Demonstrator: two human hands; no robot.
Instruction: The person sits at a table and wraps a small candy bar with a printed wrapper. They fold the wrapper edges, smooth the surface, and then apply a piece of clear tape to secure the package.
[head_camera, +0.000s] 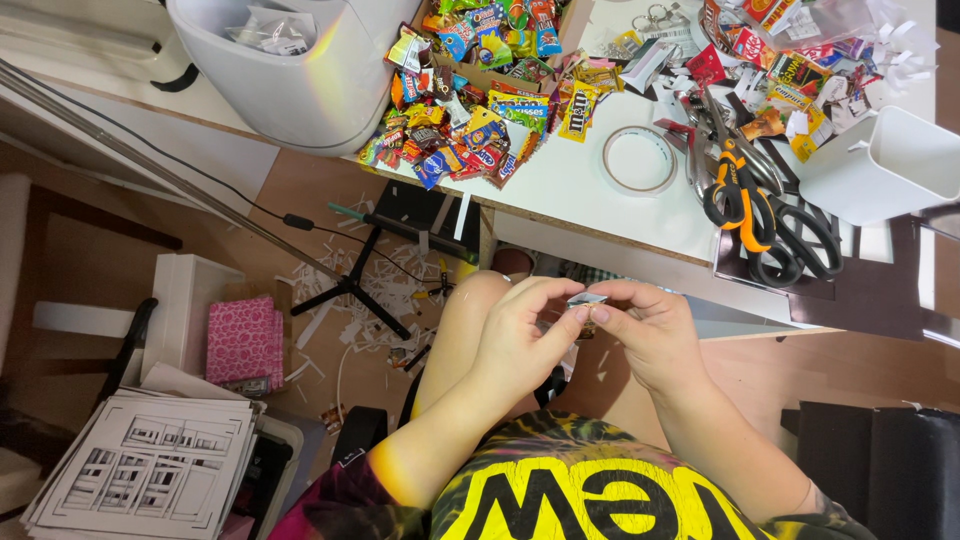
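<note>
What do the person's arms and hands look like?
Both arms are bare, with no gloves, rings, watch or bracelets showing. The left hand and right hand have short, plain nails. The short sleeves belong to a dark tie-dye shirt with big yellow letters. A small dark mark shows by the right elbow.

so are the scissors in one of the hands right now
No, the scissors lie on the white table beside the tape roll, while the left hand and right hand pinch a small folded wrapper.
</note>
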